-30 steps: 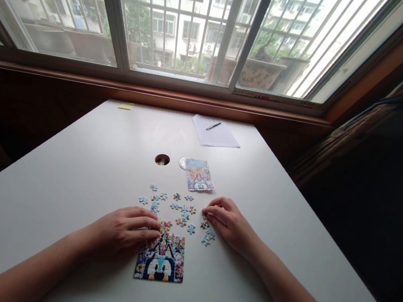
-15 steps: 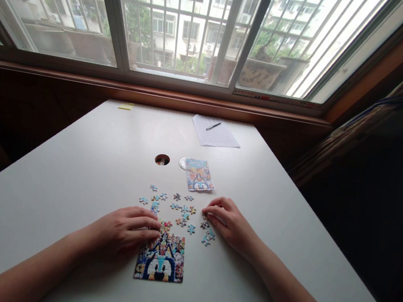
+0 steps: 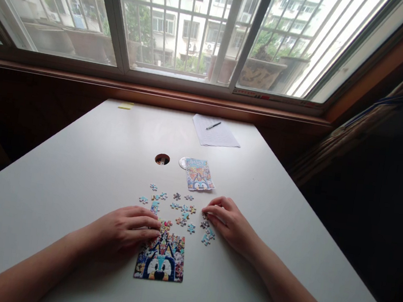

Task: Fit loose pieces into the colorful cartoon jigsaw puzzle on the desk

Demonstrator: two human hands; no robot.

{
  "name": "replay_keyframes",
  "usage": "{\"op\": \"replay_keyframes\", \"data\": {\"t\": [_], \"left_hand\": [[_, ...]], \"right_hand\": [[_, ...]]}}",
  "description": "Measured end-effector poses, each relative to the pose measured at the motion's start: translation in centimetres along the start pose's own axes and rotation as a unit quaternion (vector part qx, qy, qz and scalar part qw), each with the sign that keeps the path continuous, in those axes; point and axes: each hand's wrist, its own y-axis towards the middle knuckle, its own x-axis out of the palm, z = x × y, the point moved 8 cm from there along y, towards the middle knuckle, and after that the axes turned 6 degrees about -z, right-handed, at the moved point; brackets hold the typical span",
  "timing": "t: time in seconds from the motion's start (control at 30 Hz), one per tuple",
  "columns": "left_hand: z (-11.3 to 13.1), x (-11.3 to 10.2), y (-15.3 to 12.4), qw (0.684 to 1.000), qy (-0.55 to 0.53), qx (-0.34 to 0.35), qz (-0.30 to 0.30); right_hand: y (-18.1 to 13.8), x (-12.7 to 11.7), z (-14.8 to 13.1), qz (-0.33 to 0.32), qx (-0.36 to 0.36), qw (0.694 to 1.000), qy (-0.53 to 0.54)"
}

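A partly joined jigsaw puzzle (image 3: 160, 262) with a blue cartoon dog's face lies flat near me on the table. My left hand (image 3: 130, 226) rests along its upper left edge, fingers stretched out and fingertips touching the joined pieces. Its palm hides part of that edge. Loose jigsaw pieces (image 3: 186, 208) are scattered beyond the puzzle. On their right side, my right hand (image 3: 227, 219) has thumb and forefinger pinched at a small puzzle piece (image 3: 204, 216), mostly covered by the fingertips. Just below that hand sit a few more light-blue pieces (image 3: 207, 237).
Behind the pieces lies a picture card (image 3: 200, 175), partly over a round disc (image 3: 182, 162). A cable hole (image 3: 162, 159) opens in the white table (image 3: 73, 164). Farther back are paper sheets (image 3: 214, 135) with a pen (image 3: 213, 126) and a yellow sticky note (image 3: 126, 105). A barred window stands beyond.
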Motion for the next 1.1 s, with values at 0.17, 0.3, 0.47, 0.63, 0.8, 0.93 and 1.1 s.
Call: {"op": "replay_keyframes", "data": {"t": [0.17, 0.3, 0.47, 0.63, 0.8, 0.93, 1.1], "left_hand": [[-0.06, -0.07, 0.00, 1.000, -0.006, 0.002, 0.012], [-0.18, 0.17, -0.12, 1.000, 0.000, 0.003, 0.010], [-0.19, 0.33, -0.18, 1.000, -0.001, 0.001, 0.006], [-0.22, 0.39, -0.17, 1.000, -0.006, -0.002, 0.004], [-0.20, 0.21, -0.14, 1.000, -0.010, -0.002, 0.013], [-0.15, 0.20, -0.11, 1.000, -0.010, -0.002, 0.011], [-0.24, 0.43, -0.16, 1.000, -0.008, -0.008, 0.001]], "right_hand": [[-0.02, 0.02, -0.04, 0.000, -0.002, 1.000, -0.002], [-0.04, 0.06, 0.03, -0.002, 0.000, 1.000, 0.001], [-0.04, 0.12, 0.11, -0.003, 0.000, 1.000, 0.005], [-0.06, 0.16, 0.13, -0.003, 0.001, 1.000, 0.006], [-0.08, 0.13, 0.15, -0.004, 0.002, 1.000, 0.005], [-0.05, 0.09, 0.07, -0.002, 0.002, 1.000, 0.005], [-0.05, 0.19, 0.14, -0.005, 0.004, 1.000, 0.008]]}}
